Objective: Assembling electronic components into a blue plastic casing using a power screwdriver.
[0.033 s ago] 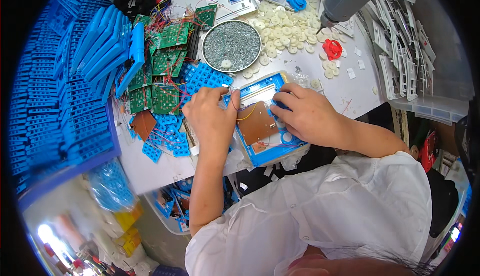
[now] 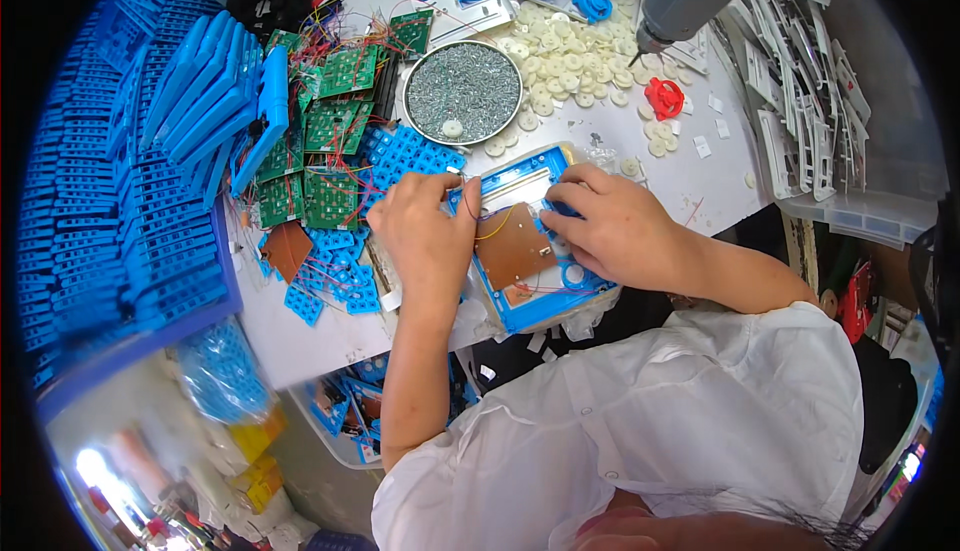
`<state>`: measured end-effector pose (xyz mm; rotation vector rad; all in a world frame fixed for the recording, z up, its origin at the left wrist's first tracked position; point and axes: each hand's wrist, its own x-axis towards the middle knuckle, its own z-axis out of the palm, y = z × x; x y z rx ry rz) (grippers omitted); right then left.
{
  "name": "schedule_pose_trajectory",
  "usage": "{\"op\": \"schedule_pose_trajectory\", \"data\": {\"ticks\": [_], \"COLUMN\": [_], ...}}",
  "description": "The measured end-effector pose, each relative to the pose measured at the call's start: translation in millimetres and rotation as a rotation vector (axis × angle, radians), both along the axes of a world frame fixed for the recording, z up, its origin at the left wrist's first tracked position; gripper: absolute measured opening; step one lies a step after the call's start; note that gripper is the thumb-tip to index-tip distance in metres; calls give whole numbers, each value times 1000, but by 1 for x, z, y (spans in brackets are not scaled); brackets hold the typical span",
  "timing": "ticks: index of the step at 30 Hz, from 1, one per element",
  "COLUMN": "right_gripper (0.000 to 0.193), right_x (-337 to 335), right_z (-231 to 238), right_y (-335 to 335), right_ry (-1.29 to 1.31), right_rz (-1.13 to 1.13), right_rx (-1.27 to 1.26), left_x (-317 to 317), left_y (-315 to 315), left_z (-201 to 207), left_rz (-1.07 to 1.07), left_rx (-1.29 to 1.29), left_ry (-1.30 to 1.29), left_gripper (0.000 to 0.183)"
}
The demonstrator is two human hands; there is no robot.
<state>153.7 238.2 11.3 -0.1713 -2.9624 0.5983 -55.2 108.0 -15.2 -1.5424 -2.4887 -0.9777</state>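
Note:
A blue rectangular plastic casing (image 2: 548, 312) lies tilted on the table before me, with a brown circuit board (image 2: 517, 241) and thin red and yellow wires inside it. At its upper left side, my left hand (image 2: 425, 231) is closed with thumb and curled fingers at the edge; a small white piece shows by the fingertips. My right hand (image 2: 625, 231) grips the opposite side, fingers bent over the rim and partly hiding a dark blue part. What lies beneath both hands' fingertips is hidden.
A round dish of screws (image 2: 462, 91) stands beyond the casing. Cream plastic discs (image 2: 570, 71) spread behind it, below a grey power screwdriver (image 2: 690, 11). Green circuit boards (image 2: 335, 126) and blue keypads (image 2: 410, 156) lie left. Blue casings (image 2: 150, 171) are stacked farther left; a clear bin (image 2: 860, 206) holds white strips.

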Motion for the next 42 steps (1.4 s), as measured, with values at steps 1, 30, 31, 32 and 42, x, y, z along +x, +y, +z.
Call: {"op": "schedule_pose_trajectory", "data": {"ticks": [1, 30, 31, 32, 42], "right_gripper": [40, 15, 15, 16, 33], "right_x": [1, -69, -66, -63, -28], "right_z": [-3, -19, -16, -15, -15], "right_y": [4, 36, 33, 29, 6], "right_ry": [56, 301, 293, 303, 460], "right_rz": [1, 59, 26, -6, -95], "right_rx": [-30, -523, -555, -588, -462], "left_x": [1, 25, 25, 26, 29], "left_y": [2, -9, -9, -10, -14], "left_z": [-2, 2, 1, 0, -2], "left_rz": [-5, -57, -65, -73, -134], "left_rx": [5, 93, 120, 147, 231], "left_ry": [-28, -159, -164, -168, -151], "left_gripper": [18, 18, 17, 15, 13]}}
